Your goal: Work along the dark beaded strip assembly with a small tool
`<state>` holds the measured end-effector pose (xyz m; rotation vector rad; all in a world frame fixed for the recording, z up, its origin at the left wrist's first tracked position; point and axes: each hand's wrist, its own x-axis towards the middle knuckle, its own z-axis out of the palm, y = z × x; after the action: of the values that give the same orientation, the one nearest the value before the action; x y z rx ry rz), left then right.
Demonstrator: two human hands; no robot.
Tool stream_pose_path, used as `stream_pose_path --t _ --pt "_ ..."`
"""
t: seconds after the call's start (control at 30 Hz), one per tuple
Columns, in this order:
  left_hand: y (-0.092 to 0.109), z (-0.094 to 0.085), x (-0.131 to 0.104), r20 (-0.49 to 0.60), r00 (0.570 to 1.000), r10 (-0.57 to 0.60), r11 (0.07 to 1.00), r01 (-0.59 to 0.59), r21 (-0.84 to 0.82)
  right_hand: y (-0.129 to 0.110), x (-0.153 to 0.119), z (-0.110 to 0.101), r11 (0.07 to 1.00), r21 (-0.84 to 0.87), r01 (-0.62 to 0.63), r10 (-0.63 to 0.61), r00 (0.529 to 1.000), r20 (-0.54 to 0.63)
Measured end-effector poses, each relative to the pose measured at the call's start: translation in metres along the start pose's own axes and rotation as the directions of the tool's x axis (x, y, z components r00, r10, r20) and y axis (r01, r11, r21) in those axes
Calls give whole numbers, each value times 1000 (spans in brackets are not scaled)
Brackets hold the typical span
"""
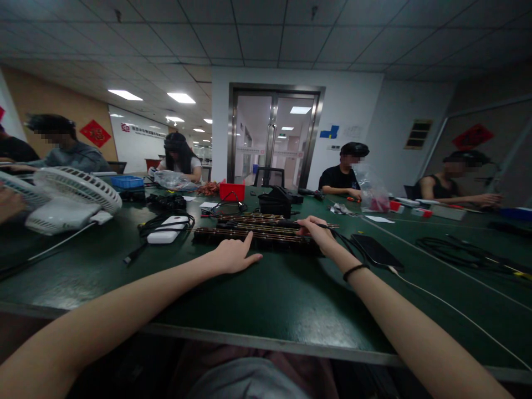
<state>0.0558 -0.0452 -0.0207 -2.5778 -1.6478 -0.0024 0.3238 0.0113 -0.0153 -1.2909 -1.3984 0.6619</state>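
Observation:
A dark rack with several thin, copper-coloured rods or wires [270, 239] lies across the green table in front of me. My left hand [233, 255] rests at its near edge, index finger stretched toward the rods and thumb held apart, with nothing in it. At the rack's right end, my right hand [316, 230] grips a dark pen-like tool [288, 224] with a black cable; its tip points left over the rods. Fine detail of the rods is too small to make out.
Left of the rack are a white box [168, 229] with black cables and a white fan [75, 194]. A black phone [376, 252] lies to the right. Behind stand a black device [275, 201] and a red bin [231, 192]. Several people sit around the table [270, 305].

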Motion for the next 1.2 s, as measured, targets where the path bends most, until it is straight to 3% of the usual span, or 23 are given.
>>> stream_pose_path --t 0.43,0.67,0.83,0.97,1.2 --pt "-12 -5 7 -22 999 -43 970 36 -240 -6 -3 0 999 39 -30 29 1000 11" --pt "-16 -17 2 -245 963 -111 991 88 -102 -4 -2 0 1000 -15 -6 6 1000 4" --pt "-22 -19 1 -347 937 46 999 -39 26 -5 -3 -1 1000 -16 -9 9 1000 13" --pt "-28 -19 4 -305 939 161 985 -135 104 -4 -2 0 1000 -3 -13 13 1000 -2" --pt "-34 -18 8 -261 945 195 979 -171 112 -3 -1 0 999 5 -32 32 999 -4"
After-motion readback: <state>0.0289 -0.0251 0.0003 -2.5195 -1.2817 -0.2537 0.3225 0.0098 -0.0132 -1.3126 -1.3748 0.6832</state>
